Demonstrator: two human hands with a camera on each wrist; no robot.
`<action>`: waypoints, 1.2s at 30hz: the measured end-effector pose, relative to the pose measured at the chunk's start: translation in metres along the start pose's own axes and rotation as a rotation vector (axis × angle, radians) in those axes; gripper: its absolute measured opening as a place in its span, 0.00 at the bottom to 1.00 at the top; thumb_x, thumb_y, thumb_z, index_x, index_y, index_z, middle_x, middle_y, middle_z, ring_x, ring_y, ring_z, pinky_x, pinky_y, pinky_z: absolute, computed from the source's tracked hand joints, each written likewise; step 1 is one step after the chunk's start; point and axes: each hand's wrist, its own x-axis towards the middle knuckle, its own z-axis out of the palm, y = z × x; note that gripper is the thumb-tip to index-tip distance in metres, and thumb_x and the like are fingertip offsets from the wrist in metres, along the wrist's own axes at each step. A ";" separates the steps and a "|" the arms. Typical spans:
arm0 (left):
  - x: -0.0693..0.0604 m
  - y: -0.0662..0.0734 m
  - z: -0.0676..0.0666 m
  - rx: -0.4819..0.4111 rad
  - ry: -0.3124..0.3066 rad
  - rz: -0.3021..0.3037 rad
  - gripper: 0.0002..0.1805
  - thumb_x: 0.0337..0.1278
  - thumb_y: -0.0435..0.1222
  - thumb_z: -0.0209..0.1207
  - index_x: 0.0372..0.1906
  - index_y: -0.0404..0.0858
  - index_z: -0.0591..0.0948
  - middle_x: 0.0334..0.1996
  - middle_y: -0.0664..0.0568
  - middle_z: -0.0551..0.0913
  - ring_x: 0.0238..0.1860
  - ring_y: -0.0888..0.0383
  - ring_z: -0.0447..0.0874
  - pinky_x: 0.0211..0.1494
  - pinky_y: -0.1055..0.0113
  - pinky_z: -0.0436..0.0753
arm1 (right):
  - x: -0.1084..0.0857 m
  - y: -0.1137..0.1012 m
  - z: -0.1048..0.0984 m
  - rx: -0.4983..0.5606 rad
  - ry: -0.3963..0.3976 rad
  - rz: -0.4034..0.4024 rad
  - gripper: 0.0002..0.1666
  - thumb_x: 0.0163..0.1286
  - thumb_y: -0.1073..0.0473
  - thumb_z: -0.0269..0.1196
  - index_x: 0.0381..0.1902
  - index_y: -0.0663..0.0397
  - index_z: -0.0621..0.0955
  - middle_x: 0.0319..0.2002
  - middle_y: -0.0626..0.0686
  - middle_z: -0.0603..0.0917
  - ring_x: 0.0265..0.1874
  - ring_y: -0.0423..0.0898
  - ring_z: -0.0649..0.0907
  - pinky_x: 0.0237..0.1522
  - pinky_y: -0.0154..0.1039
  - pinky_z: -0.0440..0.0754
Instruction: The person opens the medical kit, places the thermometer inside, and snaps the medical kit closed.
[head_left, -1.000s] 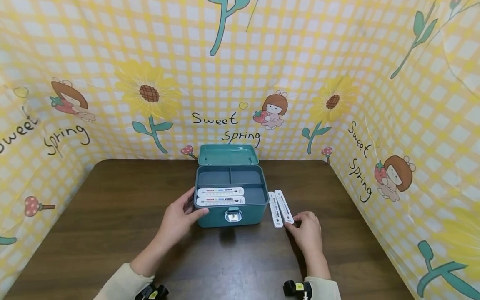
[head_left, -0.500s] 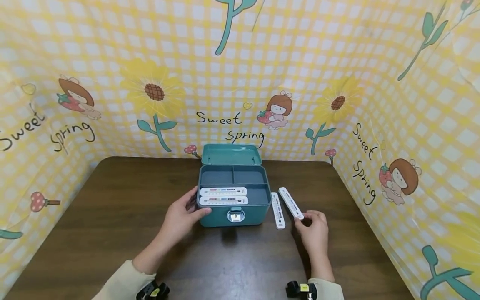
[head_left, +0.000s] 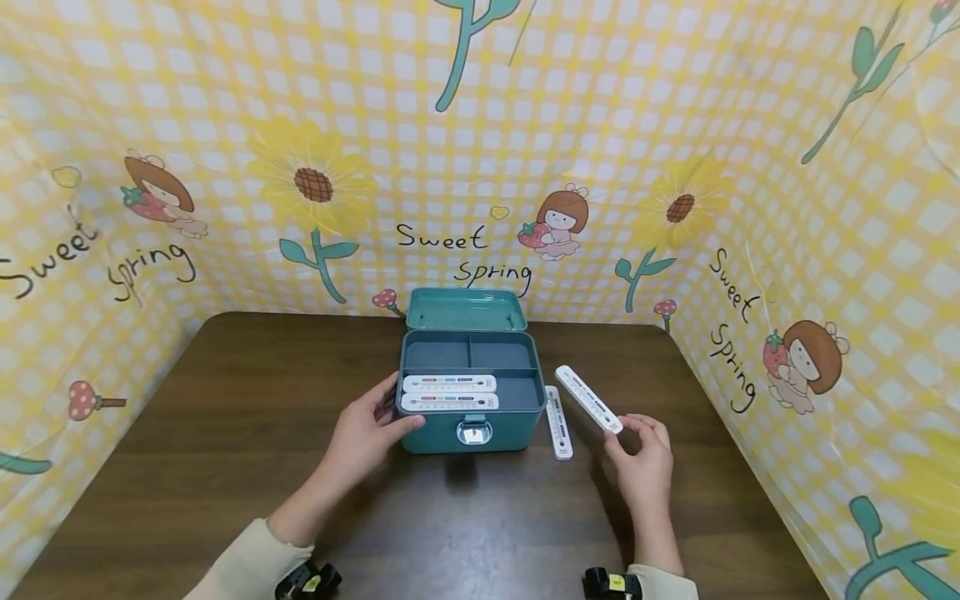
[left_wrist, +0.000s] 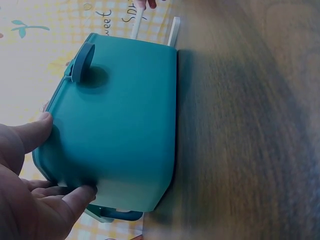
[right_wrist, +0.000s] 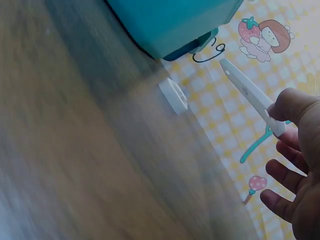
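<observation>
My right hand [head_left: 647,462] pinches one end of a flat white thermometer [head_left: 587,398] between thumb and fingers. In the right wrist view that thermometer [right_wrist: 246,91] is raised off the table and tilted. A second white thermometer [head_left: 558,423] lies on the table against the right side of a teal storage box [head_left: 431,439]. With its lid [head_left: 467,309] thrown back, the box shows a grey divided tray; two more thermometers [head_left: 450,383] lie side by side in its front compartment. My left hand [head_left: 365,431] holds the box's left front corner, thumb on the front, fingers along the side.
A metal latch [head_left: 474,433] sticks out from the front of the box. The brown wooden table [head_left: 247,433] extends on both sides. Yellow checked cloth [head_left: 450,167] walls stand behind the table and to its left and right.
My right hand has lifted one thermometer from beside the other and drawn it right, turning it more slantwise. My left hand keeps its hold on the box.
</observation>
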 end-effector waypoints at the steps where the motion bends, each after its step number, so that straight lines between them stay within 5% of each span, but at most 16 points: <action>1: 0.000 0.000 0.000 0.003 0.002 -0.004 0.53 0.54 0.55 0.73 0.80 0.42 0.61 0.75 0.42 0.68 0.74 0.47 0.70 0.68 0.56 0.77 | 0.000 0.000 -0.001 0.006 -0.002 0.001 0.15 0.57 0.68 0.74 0.43 0.66 0.86 0.51 0.58 0.81 0.53 0.52 0.78 0.55 0.36 0.70; 11: 0.000 0.000 -0.005 0.010 0.013 0.001 0.54 0.53 0.55 0.73 0.80 0.42 0.61 0.75 0.41 0.69 0.73 0.47 0.71 0.67 0.56 0.78 | 0.015 -0.008 -0.007 0.163 -0.003 -0.028 0.14 0.59 0.71 0.73 0.44 0.64 0.86 0.50 0.55 0.81 0.51 0.36 0.75 0.55 0.31 0.73; 19: 0.002 0.004 -0.004 -0.017 0.008 0.018 0.52 0.54 0.53 0.74 0.80 0.42 0.62 0.74 0.42 0.70 0.71 0.48 0.73 0.66 0.57 0.79 | 0.028 -0.027 -0.009 0.253 -0.028 -0.074 0.15 0.60 0.77 0.70 0.46 0.73 0.84 0.52 0.65 0.81 0.52 0.43 0.75 0.53 0.25 0.71; 26: 0.002 0.005 0.004 -0.027 0.010 0.016 0.50 0.55 0.52 0.74 0.79 0.43 0.63 0.74 0.43 0.70 0.71 0.48 0.74 0.66 0.57 0.79 | 0.037 -0.050 -0.031 0.383 -0.177 -0.081 0.14 0.61 0.79 0.68 0.46 0.77 0.83 0.54 0.67 0.79 0.52 0.42 0.77 0.57 0.37 0.75; 36: 0.000 0.001 -0.001 0.000 0.012 -0.006 0.51 0.54 0.54 0.73 0.80 0.44 0.63 0.75 0.42 0.69 0.72 0.46 0.73 0.66 0.56 0.78 | 0.061 -0.062 -0.039 0.318 -0.348 -0.213 0.15 0.63 0.77 0.68 0.48 0.74 0.83 0.55 0.67 0.78 0.52 0.40 0.78 0.58 0.28 0.75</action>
